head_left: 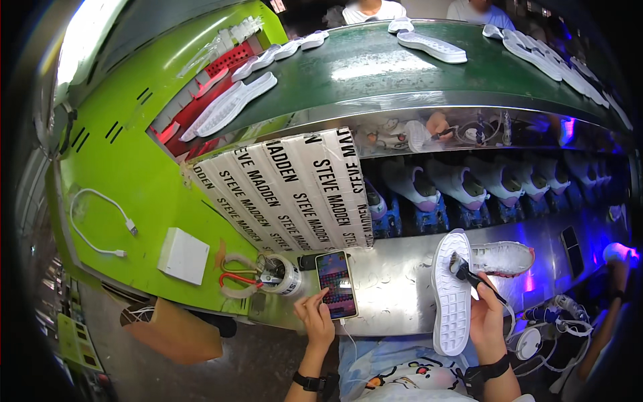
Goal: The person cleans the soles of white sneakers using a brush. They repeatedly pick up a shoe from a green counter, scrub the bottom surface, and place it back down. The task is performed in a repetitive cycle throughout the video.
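The green conveyor belt [362, 77] bounds the work area at the far side. Below it, the metal bench [395, 295] runs sideways; bare metal spans the gap between phone and sole, forming the main room for movement. The lettered white box [288, 194] limits travel at the back left. The white sole [452, 321] is at the right hand, its lower end overlapping the bench's front edge. A smaller shoe piece [506, 259] lies behind its right edge. The right hand [487, 325] is closed around a dark brush [465, 269], tip at the sole; whether it also grips the sole cannot be told. The left hand [316, 318], loosely curled and grasping nothing visible, has a fingertip at the phone [337, 285], near the front edge.
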Motion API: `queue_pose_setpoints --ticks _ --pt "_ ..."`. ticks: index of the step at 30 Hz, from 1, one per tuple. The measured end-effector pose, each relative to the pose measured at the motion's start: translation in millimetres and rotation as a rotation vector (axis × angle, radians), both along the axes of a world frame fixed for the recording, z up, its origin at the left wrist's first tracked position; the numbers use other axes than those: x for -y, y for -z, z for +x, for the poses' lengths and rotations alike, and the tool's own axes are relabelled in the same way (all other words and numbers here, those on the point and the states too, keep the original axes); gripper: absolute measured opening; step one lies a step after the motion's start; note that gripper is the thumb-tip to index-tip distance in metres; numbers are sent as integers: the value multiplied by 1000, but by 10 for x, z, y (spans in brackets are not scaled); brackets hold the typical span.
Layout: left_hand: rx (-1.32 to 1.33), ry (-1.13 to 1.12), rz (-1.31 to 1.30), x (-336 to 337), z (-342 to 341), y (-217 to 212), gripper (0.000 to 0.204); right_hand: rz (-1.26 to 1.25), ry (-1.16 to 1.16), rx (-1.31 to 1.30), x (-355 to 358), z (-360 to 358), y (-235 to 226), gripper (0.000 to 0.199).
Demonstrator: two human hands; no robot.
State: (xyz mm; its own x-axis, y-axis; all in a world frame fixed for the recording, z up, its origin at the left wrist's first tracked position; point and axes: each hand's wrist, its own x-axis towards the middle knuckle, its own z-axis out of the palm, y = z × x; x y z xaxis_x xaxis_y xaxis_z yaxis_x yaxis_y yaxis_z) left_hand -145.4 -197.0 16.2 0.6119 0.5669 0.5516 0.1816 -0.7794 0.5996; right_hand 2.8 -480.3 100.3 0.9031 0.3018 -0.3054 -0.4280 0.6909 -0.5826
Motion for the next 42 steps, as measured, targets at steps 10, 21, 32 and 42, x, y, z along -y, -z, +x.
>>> queue_pose_setpoints --ticks 10,21,32,42 --pt "100 -39 -188 14 7 -51 24 -20 23 28 119 -6 15 33" --pt "198 1301 -2331 1126 1029 -420 59 -147 71 325 -201 33 -374 33" --pt "217 1048 -2307 939 1132 -313 57 -735 -275 1358 -23 -24 -424 26" --pt "-536 898 -2001 865 1345 -791 38 -545 -693 1236 116 147 -503 24"
